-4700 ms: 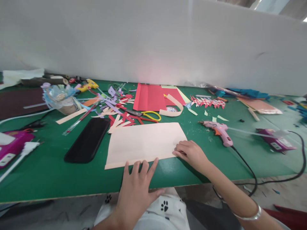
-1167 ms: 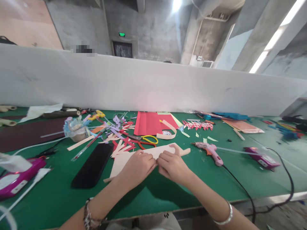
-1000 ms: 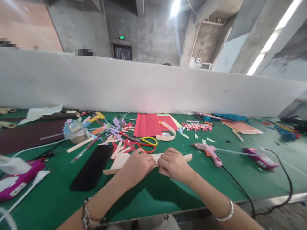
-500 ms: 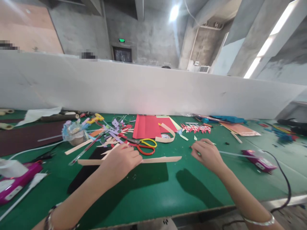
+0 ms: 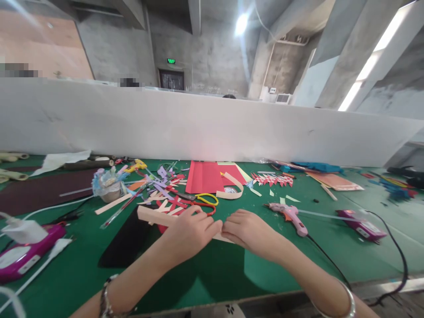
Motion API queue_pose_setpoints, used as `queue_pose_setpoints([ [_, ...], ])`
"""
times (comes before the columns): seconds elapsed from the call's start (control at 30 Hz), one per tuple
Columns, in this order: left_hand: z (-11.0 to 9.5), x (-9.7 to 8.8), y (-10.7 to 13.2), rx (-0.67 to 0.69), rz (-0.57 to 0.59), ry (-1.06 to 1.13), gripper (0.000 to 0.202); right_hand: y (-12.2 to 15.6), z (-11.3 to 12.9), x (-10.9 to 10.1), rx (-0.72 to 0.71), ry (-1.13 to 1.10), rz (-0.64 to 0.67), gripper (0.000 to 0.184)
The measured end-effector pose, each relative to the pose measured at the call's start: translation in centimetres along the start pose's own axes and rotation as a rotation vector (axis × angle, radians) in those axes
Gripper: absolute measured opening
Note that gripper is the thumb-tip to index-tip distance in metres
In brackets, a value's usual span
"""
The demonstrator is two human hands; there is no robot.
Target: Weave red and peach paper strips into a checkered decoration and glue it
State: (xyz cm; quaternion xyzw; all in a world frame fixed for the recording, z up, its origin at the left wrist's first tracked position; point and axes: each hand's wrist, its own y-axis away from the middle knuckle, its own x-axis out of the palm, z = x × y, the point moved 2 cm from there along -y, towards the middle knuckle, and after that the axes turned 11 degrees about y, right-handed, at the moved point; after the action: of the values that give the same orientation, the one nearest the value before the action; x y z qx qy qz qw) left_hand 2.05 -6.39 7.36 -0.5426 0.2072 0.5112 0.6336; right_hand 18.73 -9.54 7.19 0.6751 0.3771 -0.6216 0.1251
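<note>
A folded strip of peach paper (image 5: 150, 214) lies across the green table (image 5: 212, 269) in front of me. My left hand (image 5: 188, 232) is closed on its middle, fingers curled over the top. My right hand (image 5: 248, 229) meets it fingertip to fingertip and pinches the strip's right part, which is mostly hidden under both hands. Only the strip's left end shows, sticking out over a black flat case (image 5: 127, 238). Yellow and red scissors (image 5: 203, 202) lie just beyond my left hand.
A pink glue gun (image 5: 289, 214) with a black cord lies right of my right hand. Red paper (image 5: 203, 176), a peach loop (image 5: 232, 187), cut paper scraps (image 5: 162, 190) and a small cup (image 5: 107, 185) sit farther back. A magenta box (image 5: 26, 251) is at left, a white partition (image 5: 212, 123) behind.
The flat peach sheet has been folded into a narrow strip. Half a second ago my right hand was off it near the glue gun; it has come back beside my left hand on the strip.
</note>
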Motion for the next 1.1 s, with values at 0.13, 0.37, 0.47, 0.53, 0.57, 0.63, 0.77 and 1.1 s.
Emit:
queue_pose_setpoints([
  [0.13, -0.7, 0.8, -0.4, 0.058, -0.112, -0.088, 0.02, -0.5, 0.1, 0.2, 0.015, -0.028, -0.006, 0.029],
  [0.37, -0.2, 1.6, -0.7, 0.101, -0.164, -0.094, 0.02, -0.3, -0.6, 0.9, 0.034, -0.079, -0.011, 0.035],
  [0.47, 0.4, 1.8, -0.8, 0.118, -0.172, -0.119, 0.021, 0.0, -1.3, 0.9, 0.05, -0.057, -0.001, 0.037],
  [0.53, 1.2, 1.8, -0.5, 0.115, -0.168, -0.147, 0.021, 0.4, -1.9, 0.6, 0.079, -0.057, 0.008, 0.038],
  [0.57, 1.7, 1.7, -0.2, 0.112, -0.17, -0.156, 0.022, 0.6, -2.3, 0.4, 0.091, -0.073, 0.016, 0.039],
  [0.63, 2.9, 1.5, 0.6, 0.091, -0.175, -0.149, 0.023, 1.2, -3.0, -0.2, 0.111, -0.127, 0.049, 0.038],
  [0.77, 5.6, 0.5, 3.1, 0.067, -0.18, -0.127, 0.021, 2.5, -4.5, -1.2, 0.175, -0.186, 0.13, 0.037],
  [1.1, 11.7, -1.8, 5.8, -0.242, -0.219, -0.409, 0.017, 2.3, -4.6, -2.1, 0.125, -0.08, 0.034, 0.039],
])
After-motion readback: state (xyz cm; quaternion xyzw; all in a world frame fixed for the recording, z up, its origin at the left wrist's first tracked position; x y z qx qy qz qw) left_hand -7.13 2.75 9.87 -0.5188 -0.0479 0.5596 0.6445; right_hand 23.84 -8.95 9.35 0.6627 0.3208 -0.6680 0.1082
